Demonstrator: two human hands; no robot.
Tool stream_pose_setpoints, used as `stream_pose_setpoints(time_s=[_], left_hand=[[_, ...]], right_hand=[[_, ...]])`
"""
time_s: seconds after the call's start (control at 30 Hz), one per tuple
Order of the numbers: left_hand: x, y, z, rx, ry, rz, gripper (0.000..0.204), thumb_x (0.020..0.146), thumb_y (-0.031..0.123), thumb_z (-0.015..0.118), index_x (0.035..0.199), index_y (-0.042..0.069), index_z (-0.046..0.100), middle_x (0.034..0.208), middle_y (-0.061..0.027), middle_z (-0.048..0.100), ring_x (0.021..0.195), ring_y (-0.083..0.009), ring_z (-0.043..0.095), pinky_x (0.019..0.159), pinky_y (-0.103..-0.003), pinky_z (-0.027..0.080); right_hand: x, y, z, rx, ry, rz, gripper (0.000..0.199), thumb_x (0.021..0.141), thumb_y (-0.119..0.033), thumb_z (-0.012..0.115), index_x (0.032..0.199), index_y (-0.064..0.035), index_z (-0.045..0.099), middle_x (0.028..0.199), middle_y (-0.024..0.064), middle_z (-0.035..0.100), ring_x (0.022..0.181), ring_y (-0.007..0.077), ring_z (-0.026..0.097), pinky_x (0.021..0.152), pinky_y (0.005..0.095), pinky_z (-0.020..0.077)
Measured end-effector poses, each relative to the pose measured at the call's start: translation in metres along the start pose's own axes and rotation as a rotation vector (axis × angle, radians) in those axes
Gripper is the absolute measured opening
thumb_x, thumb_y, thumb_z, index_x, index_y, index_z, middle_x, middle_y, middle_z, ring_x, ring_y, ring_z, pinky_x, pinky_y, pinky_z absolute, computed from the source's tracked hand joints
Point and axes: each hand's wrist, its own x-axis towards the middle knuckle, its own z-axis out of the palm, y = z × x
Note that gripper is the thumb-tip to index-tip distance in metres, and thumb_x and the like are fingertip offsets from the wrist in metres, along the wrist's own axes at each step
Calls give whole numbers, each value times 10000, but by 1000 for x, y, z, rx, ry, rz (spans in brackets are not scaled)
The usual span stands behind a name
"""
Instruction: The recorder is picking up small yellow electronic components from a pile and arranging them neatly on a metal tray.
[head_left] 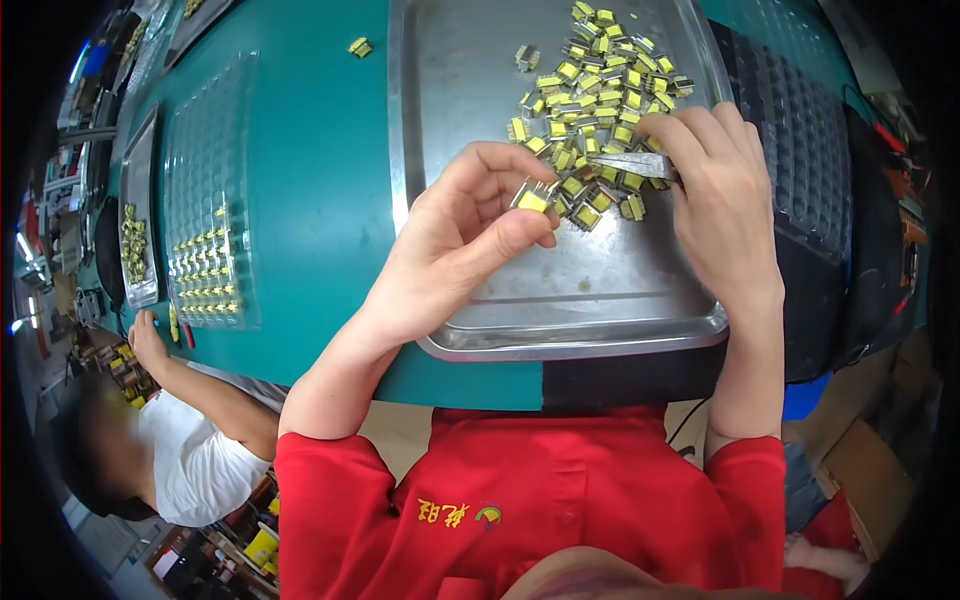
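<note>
My left hand (440,240) pinches a small yellow-taped transformer (533,201) between thumb and fingers, its metal pins pointing up. In my right hand (718,195) is a pair of metal tweezers (630,163), tips pointing left toward the held transformer but apart from it. Both hands are over a shallow stainless-steel tray (560,320). Behind and between them spreads a pile of similar yellow transformers (595,95), lying in mixed directions. One transformer (527,57) lies slightly apart, left of the pile.
A lone transformer (360,47) rests on the green tabletop (310,150). To the left, a clear blister tray (210,150) holds rows of yellow parts, beside a smaller metal tray (145,270). Dark blister trays (800,150) stand at right. A co-worker in a white shirt (205,460) sits lower left.
</note>
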Motion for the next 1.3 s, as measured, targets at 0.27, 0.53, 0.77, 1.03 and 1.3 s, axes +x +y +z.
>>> stream_pose_setpoints(time_s=[0.27,0.53,0.77,1.03,1.3], left_hand=[[2,-2,-4,98,-27,-16,391,1065,278,488,1350,10,492,1019,-68,604,931,-134,587,866,-278,456],[-1,1,1,307,17,72,301,1088,144,387,1304,-12,528,998,-57,598,917,-108,571,902,-277,486],[-2,4,5,329,43,84,285,1080,116,396,1295,-6,536,994,-50,599,912,-106,570,883,-274,491],[-2,2,2,373,16,71,327,1089,186,415,1319,-16,531,1053,-40,595,935,-96,567,900,-251,466],[-1,1,3,381,15,70,306,1079,154,434,1316,-13,534,1039,-46,599,941,-100,568,904,-253,470]], right_hand=[[-3,-11,4,0,11,-9,249,720,8,623,958,-42,674,879,60,626,906,247,576,792,366,447],[-7,-22,6,54,-47,-3,324,739,40,612,1048,-46,657,947,77,619,908,273,549,788,382,418],[-8,-25,7,44,-59,0,337,745,34,612,1069,-49,654,970,81,617,907,274,546,794,383,413],[-7,-28,7,32,-46,-19,332,746,16,622,1070,-48,658,973,75,628,901,270,550,786,381,426],[-6,-22,4,36,-57,-60,323,750,15,610,1059,-55,668,951,66,635,895,270,553,784,375,438]])
